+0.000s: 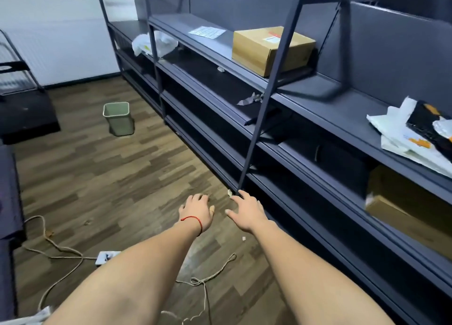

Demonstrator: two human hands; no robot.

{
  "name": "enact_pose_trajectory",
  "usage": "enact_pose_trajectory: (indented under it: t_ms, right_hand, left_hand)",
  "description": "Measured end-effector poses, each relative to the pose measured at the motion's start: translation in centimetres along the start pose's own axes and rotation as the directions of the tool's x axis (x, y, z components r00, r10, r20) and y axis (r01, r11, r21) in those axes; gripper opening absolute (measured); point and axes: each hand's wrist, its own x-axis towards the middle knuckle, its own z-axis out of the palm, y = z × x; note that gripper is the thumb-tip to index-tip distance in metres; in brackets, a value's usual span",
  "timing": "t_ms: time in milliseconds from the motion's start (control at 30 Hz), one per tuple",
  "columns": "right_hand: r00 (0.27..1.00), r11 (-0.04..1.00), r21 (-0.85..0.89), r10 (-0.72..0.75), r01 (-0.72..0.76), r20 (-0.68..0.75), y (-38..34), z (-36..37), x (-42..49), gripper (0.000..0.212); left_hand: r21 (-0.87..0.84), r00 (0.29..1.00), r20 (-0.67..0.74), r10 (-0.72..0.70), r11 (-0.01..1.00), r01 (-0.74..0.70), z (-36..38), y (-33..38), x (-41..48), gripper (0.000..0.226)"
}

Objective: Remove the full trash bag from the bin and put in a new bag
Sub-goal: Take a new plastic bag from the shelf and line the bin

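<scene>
A small pale green bin stands on the wood floor at the far left, close to the dark shelving. No bag shows over its rim. Both my arms stretch forward over the floor, well short of the bin. My left hand, with a red string on its wrist, is empty with fingers loosely curled downward. My right hand is empty too, fingers spread, near the foot of a shelf post. White plastic bags lie crumpled on a shelf beyond the bin.
Long dark metal shelving runs along the right, holding a cardboard box, papers and packages. A rope and a white power strip lie on the floor near me. Dark furniture stands at left.
</scene>
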Motion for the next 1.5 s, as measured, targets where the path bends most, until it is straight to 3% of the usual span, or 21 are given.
enact_pose_trajectory:
  t_ms: [400,900,1200,1500]
  right_hand:
    - [0.986,0.984,-0.074,-0.157,0.161,0.048,3.0,-4.0,14.2,0.06]
    - [0.891,0.899,-0.052,-0.422,0.435,0.164,5.3,-10.7,27.9,0.061]
    - [0.836,0.847,-0.087,-0.494,0.525,0.241,0.3,-11.0,36.3,0.064]
    - [0.841,0.855,-0.087,-0.477,0.511,0.256,-11.5,-12.0,48.6,0.064]
  left_hand:
    - [-0.057,0.983,-0.072,-0.17,0.984,0.166,0.3,3.8,11.2,0.041]
    - [-0.144,0.898,-0.157,-0.41,0.909,0.39,-2.4,7.7,21.2,0.042]
    - [-0.165,0.855,-0.175,-0.488,0.871,0.463,-4.6,3.2,27.9,0.041]
    - [-0.232,0.819,-0.18,-0.545,0.833,0.503,-11.2,-7.2,37.5,0.04]
